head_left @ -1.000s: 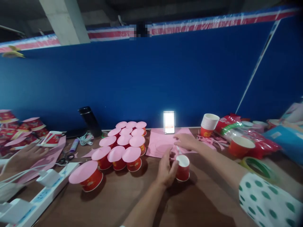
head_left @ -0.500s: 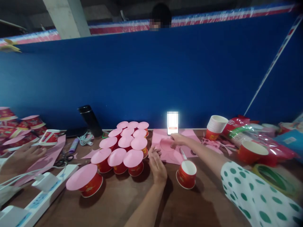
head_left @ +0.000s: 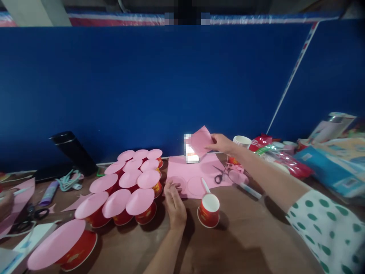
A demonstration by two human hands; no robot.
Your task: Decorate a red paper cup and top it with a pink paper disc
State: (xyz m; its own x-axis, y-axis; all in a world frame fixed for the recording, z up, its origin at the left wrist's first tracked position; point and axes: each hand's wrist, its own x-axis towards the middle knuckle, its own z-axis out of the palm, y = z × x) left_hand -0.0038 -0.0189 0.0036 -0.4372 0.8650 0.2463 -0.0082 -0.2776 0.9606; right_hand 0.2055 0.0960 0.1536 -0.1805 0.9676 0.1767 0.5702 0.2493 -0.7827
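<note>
My right hand (head_left: 221,144) pinches a small piece of pink paper (head_left: 201,140) by its right side, lifted in front of a lit phone (head_left: 192,156) that leans at the back. My left hand (head_left: 175,203) rests on its side at the lower left edge of a pink sheet (head_left: 182,163), its fingers extended and holding nothing. Circles are drawn on that sheet. Scissors (head_left: 219,179) lie on its right part, and a white pen (head_left: 205,185) near its front edge. In front stands a red paper cup (head_left: 209,213) joined to another cup base.
Rows of red cups topped with pink discs (head_left: 140,201) stand left of my left hand. A black flask (head_left: 74,152), purple glue stick (head_left: 49,193) and power strip (head_left: 27,243) lie farther left, near another person's hand (head_left: 6,203). Stacked cups (head_left: 242,141) and plastic packs (head_left: 285,158) fill the right.
My right hand has risen from the pink sheet, now with a pink paper piece in it. My left hand stays by the sheet's edge. The view has turned to the right.
</note>
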